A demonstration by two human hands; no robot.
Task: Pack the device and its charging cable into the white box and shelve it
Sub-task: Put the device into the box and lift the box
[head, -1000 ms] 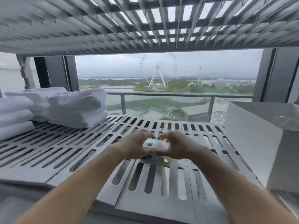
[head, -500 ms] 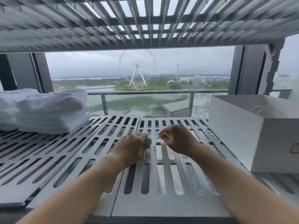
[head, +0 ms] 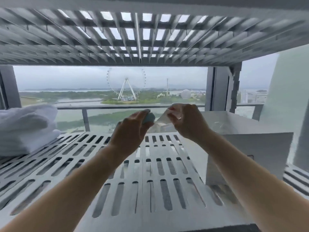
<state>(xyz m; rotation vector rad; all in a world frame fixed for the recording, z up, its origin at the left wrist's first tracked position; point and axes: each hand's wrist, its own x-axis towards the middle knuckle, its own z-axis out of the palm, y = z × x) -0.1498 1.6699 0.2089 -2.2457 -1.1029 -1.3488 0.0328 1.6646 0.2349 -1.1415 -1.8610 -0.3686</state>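
Observation:
My left hand (head: 132, 128) grips a small round grey-green device (head: 149, 117), raised above the slotted shelf (head: 150, 181). My right hand (head: 187, 121) pinches a clear plastic wrapper (head: 163, 118) that stretches from the device. Both hands are lifted close together at mid-frame. The open white box (head: 250, 153) stands on the shelf to the right, just beyond my right wrist. Something pale and looped, possibly the cable (head: 219, 126), lies inside the box; it is blurred.
Folded white towels (head: 25, 128) sit at the shelf's left end. A slatted upper shelf (head: 138, 36) hangs close overhead. Behind is a glass railing (head: 100, 108) and a window view. A pale upright surface (head: 291, 101) stands at the far right.
Both hands rose off the shelf with the device. The right hand now pulls the clear wrapper away from it. The view has shifted right, bringing the box closer.

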